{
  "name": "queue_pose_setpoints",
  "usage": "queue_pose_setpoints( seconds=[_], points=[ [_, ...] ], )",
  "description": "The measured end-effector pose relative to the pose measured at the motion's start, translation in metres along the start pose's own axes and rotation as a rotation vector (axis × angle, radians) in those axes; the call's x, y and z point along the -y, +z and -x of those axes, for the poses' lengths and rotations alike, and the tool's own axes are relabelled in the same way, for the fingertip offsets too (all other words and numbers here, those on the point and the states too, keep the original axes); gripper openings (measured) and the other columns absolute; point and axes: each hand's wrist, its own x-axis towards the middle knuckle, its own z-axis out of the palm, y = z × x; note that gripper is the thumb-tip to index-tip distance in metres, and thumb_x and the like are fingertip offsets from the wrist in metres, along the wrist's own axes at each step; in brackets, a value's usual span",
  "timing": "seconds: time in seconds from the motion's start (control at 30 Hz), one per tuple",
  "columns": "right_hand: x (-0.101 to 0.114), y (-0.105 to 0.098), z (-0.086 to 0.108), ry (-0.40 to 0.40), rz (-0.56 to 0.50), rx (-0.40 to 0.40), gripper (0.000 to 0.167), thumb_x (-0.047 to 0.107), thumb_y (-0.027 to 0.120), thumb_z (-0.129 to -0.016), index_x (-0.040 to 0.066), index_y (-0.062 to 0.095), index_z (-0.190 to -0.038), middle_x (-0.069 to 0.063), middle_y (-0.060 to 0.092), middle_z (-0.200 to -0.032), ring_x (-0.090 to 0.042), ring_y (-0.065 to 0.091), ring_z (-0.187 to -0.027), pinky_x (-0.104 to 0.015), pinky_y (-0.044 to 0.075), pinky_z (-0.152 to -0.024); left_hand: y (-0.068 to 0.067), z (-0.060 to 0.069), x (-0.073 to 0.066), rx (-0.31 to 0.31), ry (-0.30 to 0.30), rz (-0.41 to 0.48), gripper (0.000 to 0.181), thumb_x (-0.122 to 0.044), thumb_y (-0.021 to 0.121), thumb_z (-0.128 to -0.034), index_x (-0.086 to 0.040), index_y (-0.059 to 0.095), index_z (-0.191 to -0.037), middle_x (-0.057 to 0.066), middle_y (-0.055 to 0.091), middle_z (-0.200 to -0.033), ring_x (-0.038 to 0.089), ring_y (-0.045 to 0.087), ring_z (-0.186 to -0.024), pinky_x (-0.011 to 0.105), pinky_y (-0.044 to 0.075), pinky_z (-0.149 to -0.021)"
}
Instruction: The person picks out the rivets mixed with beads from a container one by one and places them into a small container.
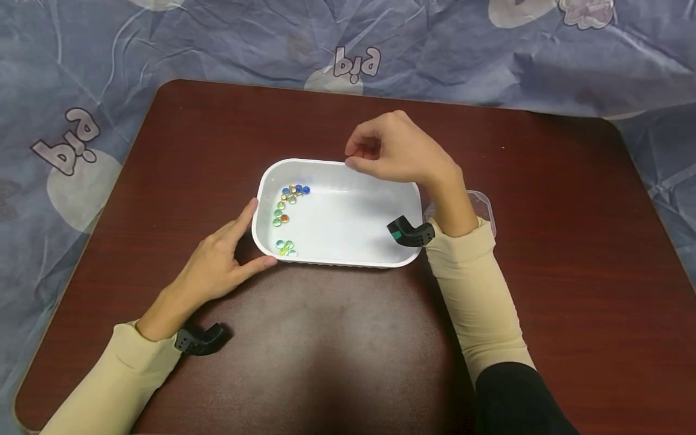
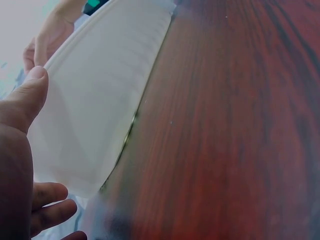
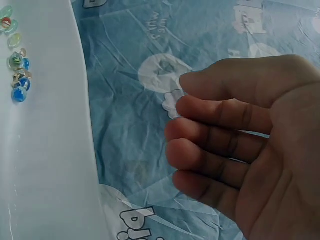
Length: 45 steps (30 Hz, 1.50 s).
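A white rectangular tray (image 1: 353, 235) lies on the table with several glass marbles (image 1: 299, 188) along its left end. My left hand (image 1: 214, 260) is at the tray's near left corner; its thumb touches the near rim and its straight index finger touches the left side. In the left wrist view the other fingers are spread beside the tray's end wall. Above the far rim hovers my right hand (image 1: 394, 148), bent at the wrist. The right wrist view shows its fingers (image 3: 187, 154) loosely curled, with nothing seen in them.
A clear plastic container (image 1: 484, 205) stands right of the tray, partly hidden by the right forearm. The brown table (image 1: 571, 254) has rounded corners. Blue printed cloth (image 1: 217, 42) lies beyond its far and left edges.
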Motion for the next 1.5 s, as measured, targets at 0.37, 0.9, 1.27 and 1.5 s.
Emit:
queue_pose_setpoints(
  seconds=[0.37, 0.9, 1.27, 1.5],
  points=[
    [0.006, 0.015, -0.025, -0.049, -0.02, 0.02, 0.007, 0.011, 0.07, -0.087, 0.005, 0.072, -0.084, -0.003, 0.065, -0.074, -0.012, 0.055, -0.066, -0.023, 0.045, -0.065, 0.001, 0.001, 0.001, 0.0, 0.001, 0.001, 0.094, -0.056, 0.068, -0.0884, -0.009, 0.024, -0.158, 0.027, 0.051, -0.14, 0.039, 0.054, -0.123, 0.056, 0.046, -0.094],
    [0.02, 0.032, -0.052, -0.065, 0.017, 0.092, 0.012, 0.013, 0.066, -0.09, 0.005, 0.072, -0.083, -0.003, 0.065, -0.074, -0.012, 0.055, -0.068, -0.023, 0.045, -0.067, 0.001, 0.001, 0.0, -0.006, 0.015, -0.004, 0.095, -0.064, 0.06, -0.0888, -0.008, 0.024, -0.157, 0.027, 0.05, -0.141, 0.039, 0.054, -0.124, 0.056, 0.046, -0.094],
    [0.012, 0.054, -0.062, -0.072, -0.06, 0.182, 0.009, 0.01, 0.069, -0.089, 0.004, 0.075, -0.091, -0.002, 0.069, -0.08, -0.01, 0.061, -0.074, -0.023, 0.049, -0.072, 0.002, 0.001, 0.001, -0.019, 0.027, -0.005, 0.097, -0.071, 0.052, -0.0878, -0.009, 0.024, -0.157, 0.027, 0.052, -0.139, 0.039, 0.055, -0.122, 0.056, 0.046, -0.093],
    [0.009, 0.064, -0.064, -0.091, -0.089, 0.259, 0.012, 0.005, 0.066, -0.088, 0.003, 0.076, -0.095, -0.001, 0.069, -0.079, -0.01, 0.06, -0.073, -0.022, 0.048, -0.071, 0.001, 0.001, 0.001, -0.023, 0.026, -0.004, 0.097, -0.07, 0.053, -0.0878, -0.008, 0.026, -0.157, 0.027, 0.053, -0.137, 0.039, 0.056, -0.121, 0.055, 0.046, -0.094]
  ],
)
